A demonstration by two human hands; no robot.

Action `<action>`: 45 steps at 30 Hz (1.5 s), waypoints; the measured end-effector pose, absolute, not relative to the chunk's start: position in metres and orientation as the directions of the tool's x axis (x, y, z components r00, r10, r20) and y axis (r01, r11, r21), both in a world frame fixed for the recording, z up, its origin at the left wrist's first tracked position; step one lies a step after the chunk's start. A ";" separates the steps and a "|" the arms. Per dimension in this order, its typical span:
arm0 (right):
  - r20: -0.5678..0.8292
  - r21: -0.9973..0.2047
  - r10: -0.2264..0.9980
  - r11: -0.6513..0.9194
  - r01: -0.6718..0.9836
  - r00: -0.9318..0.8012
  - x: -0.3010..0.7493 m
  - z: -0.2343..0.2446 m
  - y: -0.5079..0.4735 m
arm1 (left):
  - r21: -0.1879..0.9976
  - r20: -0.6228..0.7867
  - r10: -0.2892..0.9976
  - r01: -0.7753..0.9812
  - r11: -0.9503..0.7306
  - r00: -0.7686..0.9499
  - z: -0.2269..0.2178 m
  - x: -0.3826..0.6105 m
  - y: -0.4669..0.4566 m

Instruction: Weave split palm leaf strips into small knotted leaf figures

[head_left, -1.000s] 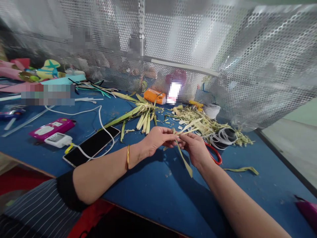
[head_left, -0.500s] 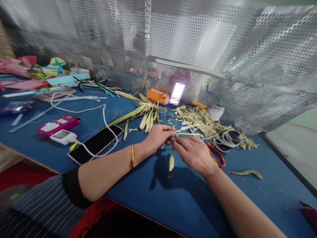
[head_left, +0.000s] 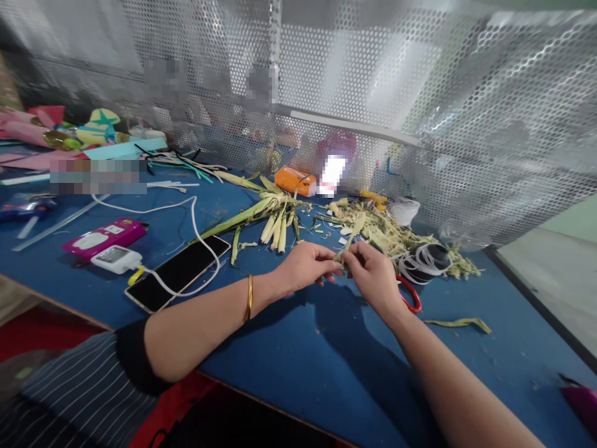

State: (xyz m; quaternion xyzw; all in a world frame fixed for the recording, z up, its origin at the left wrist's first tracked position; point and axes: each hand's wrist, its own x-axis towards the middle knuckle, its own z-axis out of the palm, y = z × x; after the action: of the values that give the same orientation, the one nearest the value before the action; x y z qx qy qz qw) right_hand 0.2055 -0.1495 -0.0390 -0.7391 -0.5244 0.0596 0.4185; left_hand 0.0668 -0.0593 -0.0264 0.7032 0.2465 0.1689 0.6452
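Note:
A pale green leaf strip (head_left: 357, 229) points up and away from between my hands, above the blue table (head_left: 298, 348). My left hand (head_left: 308, 266), with a gold bangle at its wrist, pinches the strip's lower end. The fingertips of my right hand (head_left: 373, 274) close on the same strip just beside it. Part of the strip is hidden behind my fingers. Red-handled scissors (head_left: 410, 294) lie partly under my right hand. Behind the hands are a bundle of long leaves (head_left: 275, 214) and a heap of pale leaf scraps (head_left: 396, 230).
A black spool (head_left: 431, 258) with white string stands right of my right hand. A phone (head_left: 180, 274), a white cable (head_left: 196, 221) and a magenta device (head_left: 105, 239) lie left. An orange packet (head_left: 295, 181) rests near the perforated metal screen (head_left: 345, 81). One loose leaf strip (head_left: 461, 323) lies right.
The strip that hung down below my fingers now points up and away. My hands have shifted slightly right, and their fingers have come closer together on it.

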 end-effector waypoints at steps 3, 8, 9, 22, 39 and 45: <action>0.286 -0.743 0.831 -0.122 0.658 0.477 0.203 -0.041 -0.149 | 0.990 -0.063 0.618 0.128 -0.062 0.783 -0.034 0.069 -0.060; 0.187 -0.774 0.878 -0.145 0.617 0.441 0.202 -0.036 -0.148 | 0.993 -0.096 0.712 0.111 0.026 0.696 -0.033 0.070 -0.061; 0.162 -0.777 0.898 -0.139 0.614 0.409 0.204 -0.033 -0.149 | 0.994 -0.101 0.721 0.098 0.047 0.685 -0.032 0.070 -0.060; 0.029 -0.830 0.985 -0.072 0.553 0.172 0.220 -0.025 -0.152 | 0.997 -0.057 0.703 0.082 -0.002 0.709 -0.031 0.069 -0.054; 0.287 -0.686 0.934 0.045 0.726 0.214 0.206 -0.026 -0.155 | 0.997 -0.080 0.746 0.049 0.063 0.661 -0.032 0.069 -0.052; 0.313 -0.688 0.931 0.084 0.721 0.190 0.205 -0.025 -0.155 | 0.996 -0.080 0.753 0.017 0.091 0.654 -0.030 0.069 -0.051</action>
State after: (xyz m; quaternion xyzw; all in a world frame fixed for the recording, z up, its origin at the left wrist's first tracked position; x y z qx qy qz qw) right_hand 0.2048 -0.1548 -0.0255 -0.6634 -0.6225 0.1332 0.3933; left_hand 0.0686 -0.0510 -0.0299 0.6158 0.3126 0.2747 0.6690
